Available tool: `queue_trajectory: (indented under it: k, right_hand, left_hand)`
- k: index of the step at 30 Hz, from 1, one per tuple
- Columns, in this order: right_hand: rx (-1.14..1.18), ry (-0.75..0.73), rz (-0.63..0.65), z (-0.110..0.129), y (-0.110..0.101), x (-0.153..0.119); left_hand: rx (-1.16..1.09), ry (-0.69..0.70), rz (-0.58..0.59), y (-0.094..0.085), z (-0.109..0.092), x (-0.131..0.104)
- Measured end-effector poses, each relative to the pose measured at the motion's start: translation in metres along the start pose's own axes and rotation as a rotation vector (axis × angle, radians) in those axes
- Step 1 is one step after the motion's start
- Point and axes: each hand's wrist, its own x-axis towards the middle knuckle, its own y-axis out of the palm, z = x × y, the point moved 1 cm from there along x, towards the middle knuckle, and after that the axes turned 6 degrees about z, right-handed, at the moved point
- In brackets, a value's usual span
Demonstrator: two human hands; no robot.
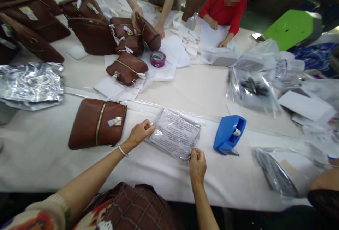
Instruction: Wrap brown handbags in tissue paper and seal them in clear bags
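A clear plastic bag with rows of dark print lies in front of me, something pale and flat inside it. My left hand pinches its left edge, and a white bracelet circles that wrist. At the lower right corner, my right hand has its fingers closed on the same bag. To the left lies a brown handbag with a gold zip and a white tag. A blue tape dispenser stands to the right of the bag.
More brown handbags crowd the far left, near a silver foil sheet. A purple tape roll sits on white paper. Across the table are a co-worker's hands and a person in red. Plastic-wrapped packages lie at right.
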Motion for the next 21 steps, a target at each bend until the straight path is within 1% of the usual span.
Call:
queue_trajectory:
  k: [1,2,3,4,5,6,7,8,9,10,11,12,13,14,16,17,18,19,21]
  right_hand:
    - [-0.009,-0.002,0.004,0.001,0.0,0.001]
    - [-0.017,-0.002,0.005,0.001,0.0,0.002]
    - [-0.025,-0.002,0.005,0.002,0.0,0.003]
    - [-0.032,-0.002,0.004,0.002,0.0,0.003]
    - [-0.038,-0.004,0.003,0.003,0.0,0.004]
    - [-0.043,-0.006,0.003,0.003,0.0,0.005]
    - [-0.046,-0.01,0.006,0.003,0.0,0.005]
    - [-0.047,-0.014,0.009,0.004,0.0,0.005]
    - [-0.047,-0.018,0.015,0.004,-0.001,0.006]
    - [-0.046,-0.022,0.02,0.004,-0.001,0.006]
    - [-0.045,-0.025,0.026,0.005,-0.001,0.006]
    - [-0.042,-0.028,0.031,0.004,-0.002,0.007]
    - [-0.037,-0.03,0.037,0.004,-0.002,0.007]
    - [-0.03,-0.031,0.043,0.004,-0.002,0.008]
    - [-0.011,-0.032,0.056,0.002,-0.001,0.011]
    - [0.003,-0.031,0.064,0.002,-0.001,0.012]
    - [0.02,-0.03,0.072,0.001,0.0,0.013]
    - [0.041,-0.031,0.082,0.0,0.0,0.014]
    - [0.097,-0.043,0.111,-0.002,-0.001,0.014]
  left_hand:
    - [0.004,-0.015,-0.012,-0.003,-0.001,0.001]
    - [0.023,-0.016,-0.053,-0.008,-0.002,0.0]
    - [0.057,0.01,-0.122,-0.013,-0.004,-0.003]
    - [0.105,0.069,-0.212,-0.018,-0.007,-0.009]
    - [0.162,0.16,-0.304,-0.023,-0.012,-0.017]
    - [0.22,0.279,-0.376,-0.026,-0.019,-0.029]
    - [0.27,0.422,-0.408,-0.026,-0.026,-0.042]
    - [0.309,0.569,-0.383,-0.022,-0.034,-0.055]
    - [0.346,0.712,-0.311,-0.016,-0.043,-0.068]
    - [0.385,0.841,-0.205,-0.006,-0.051,-0.079]
    - [0.429,0.942,-0.091,0.005,-0.058,-0.086]
    - [0.468,1.019,-0.004,0.016,-0.063,-0.09]
    - [0.504,1.065,0.042,0.027,-0.067,-0.09]
    - [0.531,1.084,0.041,0.036,-0.069,-0.085]
    - [0.566,1.064,-0.053,0.045,-0.072,-0.069]
    - [0.585,1.033,-0.1,0.045,-0.073,-0.059]
    - [0.609,0.993,-0.124,0.043,-0.074,-0.049]
    - [0.64,0.95,-0.123,0.04,-0.076,-0.041]
    - [0.705,0.883,-0.078,0.032,-0.08,-0.029]
